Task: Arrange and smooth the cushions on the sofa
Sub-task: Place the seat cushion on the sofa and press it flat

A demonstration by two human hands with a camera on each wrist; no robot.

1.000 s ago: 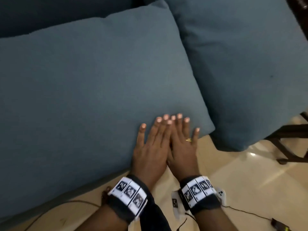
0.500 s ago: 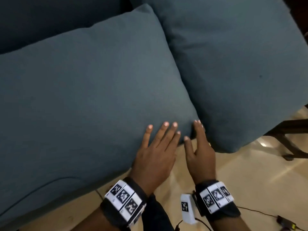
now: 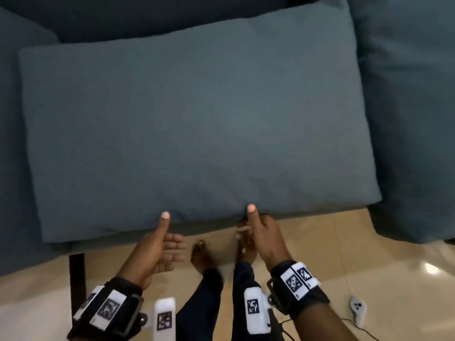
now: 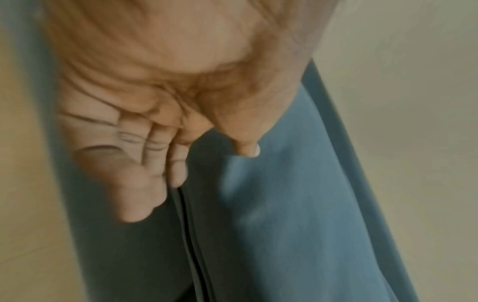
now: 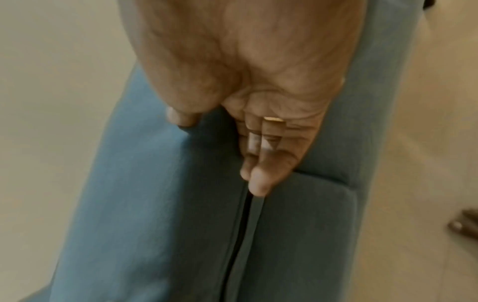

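A blue-grey seat cushion (image 3: 197,134) lies flat across the middle of the sofa (image 3: 172,23), its near long edge overhanging the sofa's front edge above the tiled floor (image 3: 369,267). At the far left another cushion (image 3: 14,143) of the same cloth sits just beside it, mostly out of frame.

The left hand (image 3: 157,252) is at the near edge of the middle cushion, left of its midpoint. Its thumb lies up on the cushion's top face while its fingers (image 3: 176,249) stretch out below the edge, loosely straight. In the left wrist view the thumb dents the cloth and the fingers reach toward the seam under the cushion; whether they actually close on the edge I cannot tell.

Between the two hands, the person's bare feet (image 3: 204,254) stand on the floor.

The right hand (image 3: 266,237) is at the same near edge, right of the midpoint. Its thumb presses on top and its fingers go underneath, so it pinches the cushion's edge; the right wrist view shows fingertips at the piped seam and a ring on one finger.

To the right, a third cushion (image 3: 413,119) touches the middle one. A small white controller (image 3: 358,307) lies on the floor at lower right.
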